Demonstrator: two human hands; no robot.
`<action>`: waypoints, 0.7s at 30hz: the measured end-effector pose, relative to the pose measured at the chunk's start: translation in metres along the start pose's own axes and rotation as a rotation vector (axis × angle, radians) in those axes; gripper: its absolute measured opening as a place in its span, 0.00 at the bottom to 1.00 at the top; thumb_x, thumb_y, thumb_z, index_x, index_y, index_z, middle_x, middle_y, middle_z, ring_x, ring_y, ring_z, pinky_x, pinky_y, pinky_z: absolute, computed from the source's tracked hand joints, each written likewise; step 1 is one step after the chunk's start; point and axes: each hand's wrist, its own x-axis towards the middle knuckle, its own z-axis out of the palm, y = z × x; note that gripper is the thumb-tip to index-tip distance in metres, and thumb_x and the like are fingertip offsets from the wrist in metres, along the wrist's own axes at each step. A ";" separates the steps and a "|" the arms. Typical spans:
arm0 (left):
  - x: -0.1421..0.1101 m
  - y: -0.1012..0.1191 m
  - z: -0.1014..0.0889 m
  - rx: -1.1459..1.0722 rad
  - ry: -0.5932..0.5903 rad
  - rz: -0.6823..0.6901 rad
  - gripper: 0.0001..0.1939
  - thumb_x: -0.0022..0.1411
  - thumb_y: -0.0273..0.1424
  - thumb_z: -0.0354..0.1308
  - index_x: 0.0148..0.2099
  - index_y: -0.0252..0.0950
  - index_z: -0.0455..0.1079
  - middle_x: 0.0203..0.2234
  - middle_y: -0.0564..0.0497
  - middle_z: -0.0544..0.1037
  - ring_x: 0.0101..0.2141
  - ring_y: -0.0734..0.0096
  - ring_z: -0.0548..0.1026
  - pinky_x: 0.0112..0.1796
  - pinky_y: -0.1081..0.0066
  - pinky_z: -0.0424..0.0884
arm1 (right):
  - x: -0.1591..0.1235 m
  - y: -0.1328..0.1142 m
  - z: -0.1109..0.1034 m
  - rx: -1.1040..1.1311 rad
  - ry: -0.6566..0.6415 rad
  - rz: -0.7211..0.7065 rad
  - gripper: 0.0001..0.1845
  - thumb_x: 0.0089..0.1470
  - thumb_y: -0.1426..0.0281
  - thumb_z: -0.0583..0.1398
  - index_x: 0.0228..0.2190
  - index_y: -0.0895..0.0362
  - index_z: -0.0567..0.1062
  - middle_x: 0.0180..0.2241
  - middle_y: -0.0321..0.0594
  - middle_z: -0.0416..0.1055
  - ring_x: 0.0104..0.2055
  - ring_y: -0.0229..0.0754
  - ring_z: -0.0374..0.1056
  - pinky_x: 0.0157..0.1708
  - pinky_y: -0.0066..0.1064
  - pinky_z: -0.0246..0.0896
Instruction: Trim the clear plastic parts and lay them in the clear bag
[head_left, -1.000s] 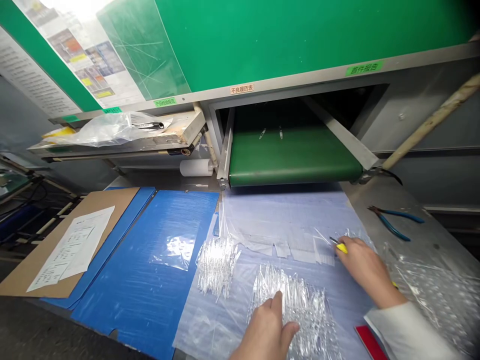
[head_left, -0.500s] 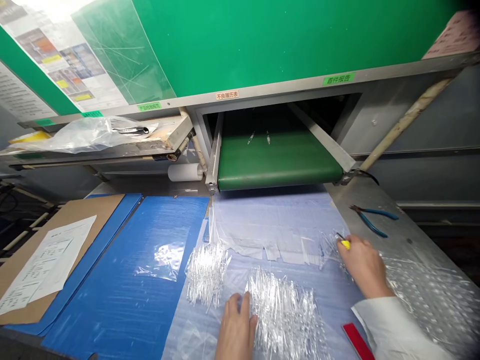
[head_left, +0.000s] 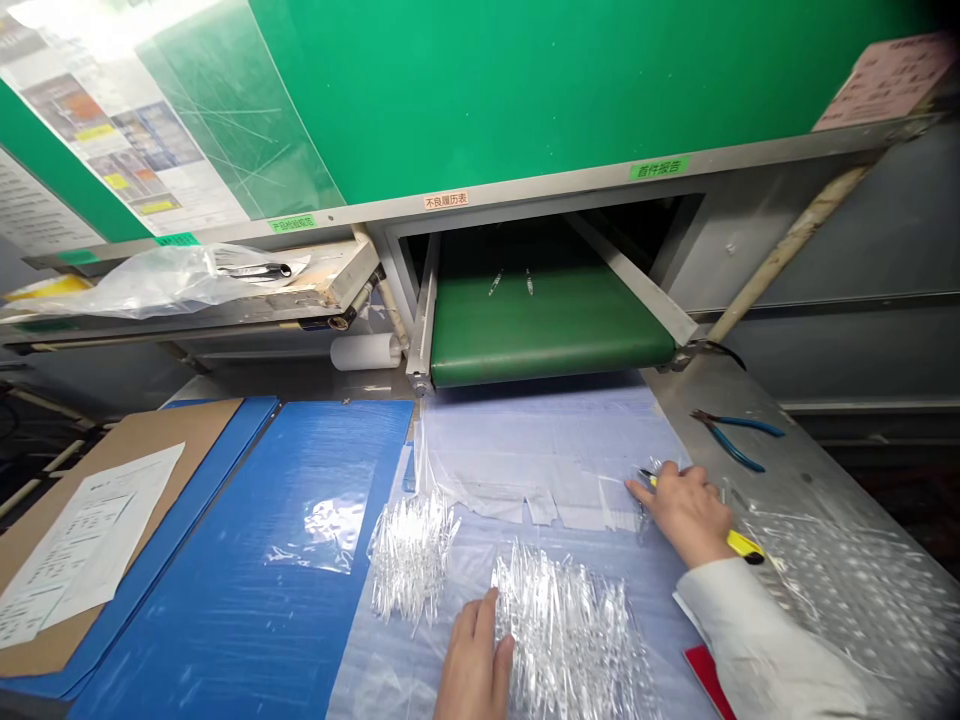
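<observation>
My right hand [head_left: 686,510] is over a yellow utility knife [head_left: 744,546], whose handle passes under the palm. The knife's dark tip points left past the fingers, and the index finger stretches out beside it; the grip is partly hidden. Crumpled clear film lies around that hand. At the bottom, my left hand [head_left: 472,660] has its thumb apart from its fingers. Its index fingertip touches the left edge of a wide pile of slender clear plastic pieces [head_left: 570,630]. A smaller pile of clear pieces [head_left: 412,555] lies to the left.
A green conveyor belt [head_left: 555,340] carries two small clear pieces. Blue-handled pliers [head_left: 731,440] lie right of it. Bubble wrap [head_left: 847,580] covers the right side. A red object [head_left: 709,680] shows beside my sleeve. Blue sheets [head_left: 247,560] and papers [head_left: 97,530] lie left.
My right hand and the utility knife have moved left, and more of the handle shows behind the palm. My left hand stays by the wide pile. The view has shifted slightly.
</observation>
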 end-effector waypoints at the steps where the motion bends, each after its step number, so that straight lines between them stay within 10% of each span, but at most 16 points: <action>1: 0.000 -0.001 0.000 -0.003 0.000 0.004 0.27 0.62 0.37 0.39 0.59 0.28 0.56 0.50 0.37 0.66 0.50 0.59 0.64 0.48 0.66 0.60 | 0.000 0.002 0.000 -0.005 -0.011 0.011 0.27 0.54 0.55 0.50 0.44 0.65 0.67 0.43 0.60 0.63 0.46 0.60 0.64 0.33 0.42 0.60; 21: 0.003 -0.007 0.002 -0.103 0.054 0.022 0.25 0.62 0.37 0.39 0.56 0.27 0.59 0.47 0.37 0.67 0.47 0.59 0.66 0.47 0.63 0.63 | 0.014 0.016 -0.007 -0.077 -0.159 -0.016 0.17 0.57 0.60 0.53 0.41 0.59 0.69 0.37 0.40 0.70 0.36 0.39 0.68 0.36 0.37 0.64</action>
